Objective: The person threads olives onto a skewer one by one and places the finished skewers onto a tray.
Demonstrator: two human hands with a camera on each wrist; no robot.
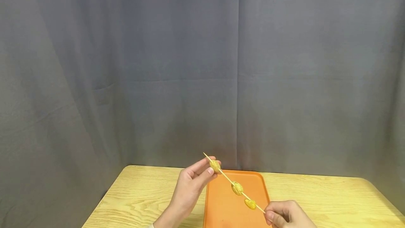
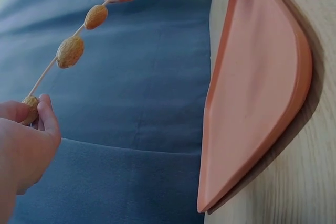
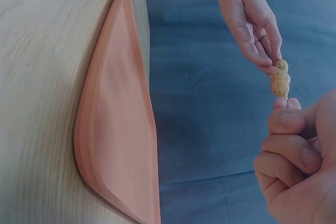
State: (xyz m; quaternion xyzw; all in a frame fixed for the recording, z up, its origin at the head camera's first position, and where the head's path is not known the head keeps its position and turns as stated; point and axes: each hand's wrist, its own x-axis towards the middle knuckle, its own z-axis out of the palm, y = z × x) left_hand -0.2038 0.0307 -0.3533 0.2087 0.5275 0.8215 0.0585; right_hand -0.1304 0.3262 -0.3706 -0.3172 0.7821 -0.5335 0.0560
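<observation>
A thin wooden skewer [image 1: 226, 177] runs slantwise above an orange tray [image 1: 235, 217], threaded through three lumpy, yellow-brown oval food pieces. With thumb and fingers, my left hand [image 1: 188, 189] pinches the piece [image 1: 215, 166] nearest the skewer's pointed end, and the tip pokes out past it. My right hand [image 1: 289, 214] grips the opposite end of the skewer. Between the hands sit the middle piece [image 2: 70, 52] and the smaller piece [image 2: 96, 17] close to the right hand, with bare stick showing between them. The left hand's piece is partly covered by fingers in the left wrist view.
Under the hands, the tray lies on a light wood-grain table [image 1: 139, 200] with rounded corners. Grey curtains [image 1: 177, 62] hang behind the table and along its sides.
</observation>
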